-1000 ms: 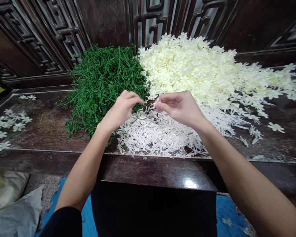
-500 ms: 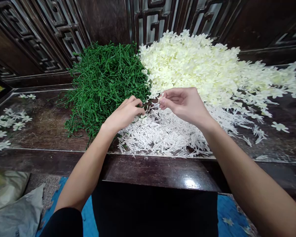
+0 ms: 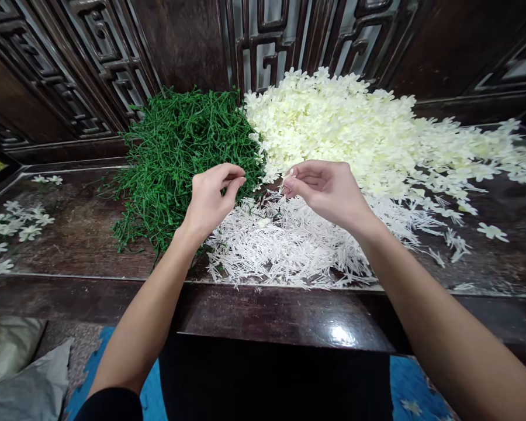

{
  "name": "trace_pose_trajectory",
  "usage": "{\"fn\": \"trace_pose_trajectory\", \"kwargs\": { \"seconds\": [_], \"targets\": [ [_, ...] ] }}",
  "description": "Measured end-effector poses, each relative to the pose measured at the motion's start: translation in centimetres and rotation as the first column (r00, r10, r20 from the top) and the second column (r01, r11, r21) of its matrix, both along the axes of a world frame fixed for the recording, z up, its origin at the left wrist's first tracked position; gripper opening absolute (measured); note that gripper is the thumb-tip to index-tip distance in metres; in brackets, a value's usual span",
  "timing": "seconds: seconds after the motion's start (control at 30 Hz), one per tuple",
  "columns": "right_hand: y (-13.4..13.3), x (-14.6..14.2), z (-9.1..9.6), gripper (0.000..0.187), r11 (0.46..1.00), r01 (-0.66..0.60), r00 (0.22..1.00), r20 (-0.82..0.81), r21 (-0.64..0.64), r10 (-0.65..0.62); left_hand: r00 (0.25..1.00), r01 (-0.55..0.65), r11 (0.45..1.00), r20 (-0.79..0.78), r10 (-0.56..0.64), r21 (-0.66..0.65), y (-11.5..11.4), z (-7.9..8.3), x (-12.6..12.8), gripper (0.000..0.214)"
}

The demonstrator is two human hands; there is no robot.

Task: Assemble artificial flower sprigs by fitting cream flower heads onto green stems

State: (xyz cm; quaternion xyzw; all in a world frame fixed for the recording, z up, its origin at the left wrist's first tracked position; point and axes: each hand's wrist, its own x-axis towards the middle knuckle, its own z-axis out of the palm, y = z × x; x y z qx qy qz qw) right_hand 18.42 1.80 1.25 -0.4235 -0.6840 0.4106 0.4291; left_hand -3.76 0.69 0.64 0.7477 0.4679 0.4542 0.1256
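In front of the green pile, my left hand (image 3: 214, 199) is pinched, thumb against forefinger; anything between those fingertips is too small to make out. My right hand (image 3: 324, 190) faces it from the right, its thumb and fingers closed on a small white stamen piece (image 3: 282, 188) that pokes out at the tips. The hands are apart. Behind the left hand lies a heap of green plastic stems (image 3: 193, 137). Loose white stamen pieces (image 3: 272, 251) spread below and between both hands. Beyond the right hand rises a mound of cream artificial blossoms (image 3: 337, 123).
Several assembled white flowers (image 3: 15, 225) lie at the left end of the dark wooden bench (image 3: 79, 240). A carved lattice back (image 3: 272, 41) stands behind the piles. Sacks (image 3: 21, 380) rest on the floor at lower left, beside a blue mat (image 3: 90, 362).
My left hand has shifted left and up from the white pieces toward the green stems, its fingers now pinched. The right hand keeps its pinch nearly in place. The view has tilted slightly.
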Motion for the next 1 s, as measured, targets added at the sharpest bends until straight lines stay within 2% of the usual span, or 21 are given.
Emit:
{"fn": "trace_pose_trajectory", "kwargs": {
  "seconds": [0.13,0.23,0.4,0.57,0.83,1.0],
  "targets": [
    [0.1,-0.3,-0.3,0.015,0.999,-0.025,0.999,-0.048,-0.039,0.023,0.969,0.047,0.994,0.245,-0.022,-0.097,-0.2,0.2,0.5,0.02],
    [0.0,-0.5,-0.3,0.02,0.995,-0.068,0.993,-0.101,-0.077,0.06,0.947,0.107,0.982,0.316,-0.053,-0.157,-0.5,0.5,1.0,0.025],
    [-0.4,-0.6,0.2,0.015,0.996,-0.078,0.994,-0.086,-0.039,0.074,0.909,0.154,0.963,0.414,-0.05,-0.222,-0.9,0.4,1.7,0.015],
    [-0.7,-0.6,0.5,0.015,0.994,-0.105,0.993,-0.054,-0.042,0.103,0.888,0.128,0.953,0.459,0.014,-0.275,-0.8,-0.1,1.8,0.016],
    [-0.7,-0.8,0.2,0.022,0.989,-0.142,0.989,-0.047,-0.039,0.14,0.87,0.198,0.935,0.492,-0.03,-0.294,-1.0,-0.1,2.5,0.013],
    [-0.8,-0.7,0.1,0.017,0.984,-0.176,0.983,-0.048,0.007,0.176,0.866,0.212,0.933,0.498,-0.042,-0.29,-1.1,-0.3,2.8,0.01]
  ]
}}
